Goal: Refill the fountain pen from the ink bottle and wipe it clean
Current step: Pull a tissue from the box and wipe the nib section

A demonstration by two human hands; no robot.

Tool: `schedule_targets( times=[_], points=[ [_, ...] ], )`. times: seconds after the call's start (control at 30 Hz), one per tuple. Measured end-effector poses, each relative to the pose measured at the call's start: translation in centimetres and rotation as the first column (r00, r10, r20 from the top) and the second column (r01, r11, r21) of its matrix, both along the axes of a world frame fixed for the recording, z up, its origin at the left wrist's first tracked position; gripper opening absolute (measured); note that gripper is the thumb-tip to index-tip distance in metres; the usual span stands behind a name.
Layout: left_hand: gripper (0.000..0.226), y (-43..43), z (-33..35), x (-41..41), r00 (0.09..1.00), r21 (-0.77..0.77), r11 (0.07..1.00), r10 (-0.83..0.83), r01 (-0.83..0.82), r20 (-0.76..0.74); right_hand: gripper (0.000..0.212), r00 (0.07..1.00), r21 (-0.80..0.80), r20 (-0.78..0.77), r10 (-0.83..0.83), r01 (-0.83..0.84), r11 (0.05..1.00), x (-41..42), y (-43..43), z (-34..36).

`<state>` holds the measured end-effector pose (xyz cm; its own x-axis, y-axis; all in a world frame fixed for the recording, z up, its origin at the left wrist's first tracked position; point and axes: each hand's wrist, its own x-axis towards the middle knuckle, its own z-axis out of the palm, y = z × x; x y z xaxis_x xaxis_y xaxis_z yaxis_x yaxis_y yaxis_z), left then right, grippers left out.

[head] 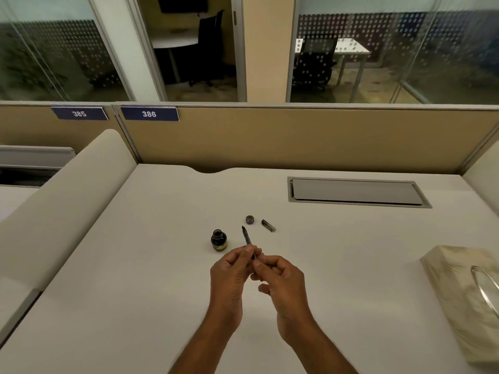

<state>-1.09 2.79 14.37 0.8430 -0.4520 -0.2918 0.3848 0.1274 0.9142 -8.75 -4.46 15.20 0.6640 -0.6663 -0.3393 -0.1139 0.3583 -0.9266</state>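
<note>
A dark fountain pen [247, 237] points its nib up and away from me above the white desk [135, 265]. My left hand [232, 273] pinches the pen's lower part, and my right hand [278, 276] pinches its rear end from the right. The open ink bottle [218, 239] stands on the desk just left of the pen. Its round cap [249, 219] lies behind the pen, and the dark pen cap [268, 225] lies to the right of that.
A beige tissue box [464, 292] sits at the desk's right edge. A grey cable hatch [356, 191] is set into the desk at the back right. Beige partitions [297, 139] enclose the desk behind and at both sides.
</note>
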Motion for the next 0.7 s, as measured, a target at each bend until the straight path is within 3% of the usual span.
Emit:
schedule_targets(
  times=[0.33, 0.7],
  points=[
    [0.019, -0.5, 3.9, -6.3, 0.998, -0.02, 0.999, -0.048, 0.048, 0.031, 0.007, 0.998, -0.14, 0.021, 0.068, -0.064, 0.988, -7.3, -1.4, 3.2],
    [0.017, 2.1, 5.7, -8.4, 0.988, -0.145, 0.979, -0.152, 0.147, -0.029, 0.01, 0.994, -0.16, 0.003, -0.108, 0.107, 0.981, -13.1, 0.4, 4.6]
  ],
)
